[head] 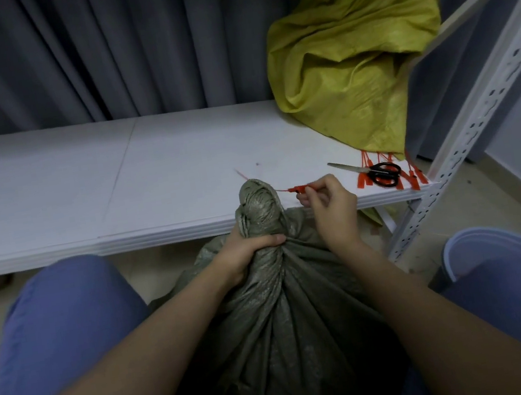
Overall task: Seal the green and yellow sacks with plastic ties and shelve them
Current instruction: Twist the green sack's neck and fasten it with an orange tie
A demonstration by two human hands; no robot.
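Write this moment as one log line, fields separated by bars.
left hand grips neck of green sack | right hand pinches red tie | yellow sack on shelf

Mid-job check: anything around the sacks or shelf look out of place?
Minor only: the black-handled scissors lie on the loose red plastic ties at the white shelf's front right corner, near its edge, and the crumpled yellow woven sack covers the ties' far ends. Nothing looks spilled or torn.

A storeroom: slotted metal shelving [478, 115], grey curtain [93, 53], tiled floor [507, 192].
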